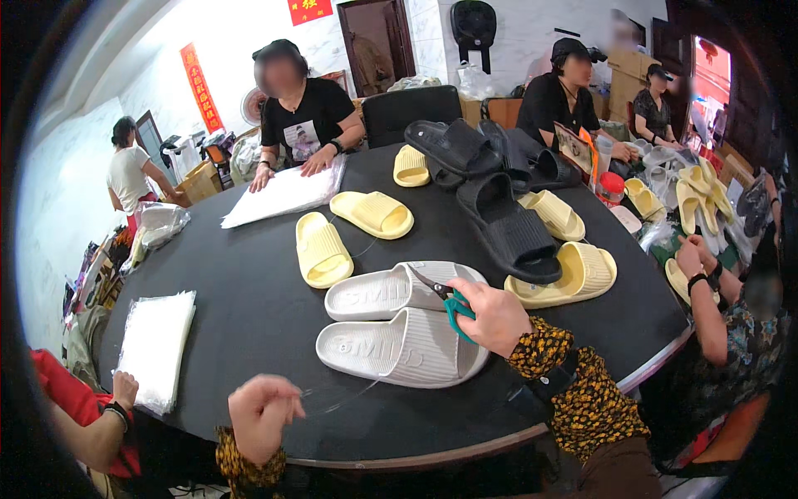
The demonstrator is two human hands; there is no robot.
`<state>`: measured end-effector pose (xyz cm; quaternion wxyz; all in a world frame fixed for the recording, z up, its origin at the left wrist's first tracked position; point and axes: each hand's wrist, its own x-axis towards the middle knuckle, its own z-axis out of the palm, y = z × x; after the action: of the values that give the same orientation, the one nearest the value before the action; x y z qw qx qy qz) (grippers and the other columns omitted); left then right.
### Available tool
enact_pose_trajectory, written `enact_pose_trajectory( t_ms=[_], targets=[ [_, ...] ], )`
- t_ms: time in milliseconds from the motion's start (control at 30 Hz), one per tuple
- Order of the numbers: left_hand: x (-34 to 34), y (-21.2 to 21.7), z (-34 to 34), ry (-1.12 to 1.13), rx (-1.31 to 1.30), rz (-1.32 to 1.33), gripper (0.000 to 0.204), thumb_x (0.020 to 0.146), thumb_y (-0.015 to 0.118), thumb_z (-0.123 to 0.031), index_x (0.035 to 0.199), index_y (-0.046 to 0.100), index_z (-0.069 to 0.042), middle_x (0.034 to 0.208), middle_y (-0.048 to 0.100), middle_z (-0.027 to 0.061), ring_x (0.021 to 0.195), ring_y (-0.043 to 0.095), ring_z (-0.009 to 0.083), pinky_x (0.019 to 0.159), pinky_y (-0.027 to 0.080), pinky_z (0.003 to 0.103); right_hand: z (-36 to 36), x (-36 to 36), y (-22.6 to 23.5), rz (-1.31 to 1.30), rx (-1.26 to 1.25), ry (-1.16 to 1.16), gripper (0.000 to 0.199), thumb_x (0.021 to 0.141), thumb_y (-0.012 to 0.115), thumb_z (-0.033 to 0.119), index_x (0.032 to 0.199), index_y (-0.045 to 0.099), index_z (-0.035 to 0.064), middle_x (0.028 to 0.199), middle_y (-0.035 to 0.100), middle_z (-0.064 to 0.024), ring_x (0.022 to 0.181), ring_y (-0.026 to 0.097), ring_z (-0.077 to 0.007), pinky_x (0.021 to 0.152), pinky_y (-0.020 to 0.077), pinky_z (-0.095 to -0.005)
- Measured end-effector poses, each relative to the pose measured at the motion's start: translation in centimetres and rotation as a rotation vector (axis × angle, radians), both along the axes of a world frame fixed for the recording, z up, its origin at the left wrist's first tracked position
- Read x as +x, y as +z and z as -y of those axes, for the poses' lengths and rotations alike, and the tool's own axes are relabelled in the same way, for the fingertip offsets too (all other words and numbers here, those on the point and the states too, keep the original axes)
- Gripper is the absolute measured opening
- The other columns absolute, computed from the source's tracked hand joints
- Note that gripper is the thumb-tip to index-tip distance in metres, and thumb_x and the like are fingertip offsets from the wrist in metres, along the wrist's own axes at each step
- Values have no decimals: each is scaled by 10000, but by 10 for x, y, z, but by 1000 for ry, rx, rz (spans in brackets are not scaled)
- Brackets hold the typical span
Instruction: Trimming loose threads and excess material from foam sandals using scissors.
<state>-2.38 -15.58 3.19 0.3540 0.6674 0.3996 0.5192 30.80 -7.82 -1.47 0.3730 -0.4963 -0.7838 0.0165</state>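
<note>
My right hand (496, 318) is closed round scissors (459, 314) with green handles. Their dark blades point left, over the upper of two light grey slides (370, 293). The second grey slide (391, 349) lies just below it, on the near side. Low at the left, my left hand (263, 416) is closed with its fingers curled. A thin clear strand (353, 397) runs between its fingertips and the near grey slide. Beyond the grey pair are two yellow slides (324, 249), with another clear strand beside them.
Black slides (505, 229) pile up among more yellow slides (572, 279) at the right of the dark table (241, 333). Clear bag stacks (158, 349) lie left and at the far side (287, 193). Several people sit round the table; a co-worker's hand (125, 389) is near the left stack.
</note>
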Motion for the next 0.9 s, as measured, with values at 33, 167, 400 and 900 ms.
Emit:
enact_pose_trajectory(
  t_ms=[33, 167, 400, 900],
  targets=[
    [-8, -4, 15, 28, -63, -43, 138, 801, 453, 80, 802, 584, 35, 545, 502, 37, 501, 488, 85, 479, 423, 233, 0, -1, 0, 6, 6, -15, 376, 741, 621, 120, 1098, 521, 52, 808, 611, -156, 705, 607, -316, 606, 494, -384],
    [-33, -24, 67, 162, -94, -118, 59, 800, 520, 14, 770, 563, 41, 582, 545, 84, 491, 530, 141, 463, 470, 286, -2, -2, -3, -33, 10, -28, 366, 746, 617, 129, 1096, 524, 76, 815, 614, -158, 717, 607, -319, 614, 490, -385],
    [-23, -62, 115, -16, -211, -391, 134, 787, 525, 53, 848, 627, -10, 603, 530, 34, 540, 472, 79, 489, 384, 237, -3, 2, -7, -66, -42, -23, 352, 762, 584, 184, 1091, 513, 82, 854, 626, -161, 755, 607, -346, 634, 491, -413],
    [-146, -259, 120, 366, -166, -1438, 105, 749, 607, -177, 807, 613, -89, 663, 599, 118, 575, 579, 286, 543, 487, 386, -1, 5, -4, -61, -54, -42, 351, 748, 608, 129, 1084, 519, 82, 819, 613, -170, 733, 603, -346, 620, 484, -406]
  ],
)
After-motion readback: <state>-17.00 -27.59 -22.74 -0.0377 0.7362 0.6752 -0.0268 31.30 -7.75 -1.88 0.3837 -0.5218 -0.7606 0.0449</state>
